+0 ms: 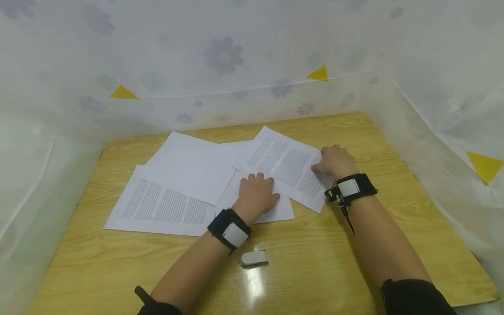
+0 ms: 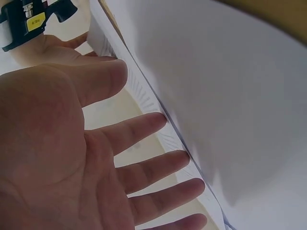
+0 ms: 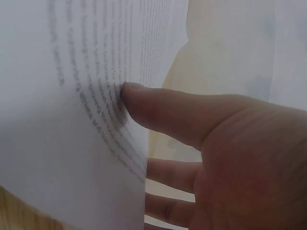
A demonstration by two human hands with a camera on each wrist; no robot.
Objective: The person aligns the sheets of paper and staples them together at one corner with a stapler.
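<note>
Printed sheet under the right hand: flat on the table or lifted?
Partly lifted. The right hand pinches the printed sheet, thumb on the print and fingers behind its raised, curling edge.

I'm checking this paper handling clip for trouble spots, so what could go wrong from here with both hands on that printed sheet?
The right hand pinches the printed sheet at one edge, thumb on the text, so it may crease or tear. The left hand lies flat where sheets overlap, so a pull might drag the blank sheet askew. The small white object near the left forearm could get knocked.
</note>
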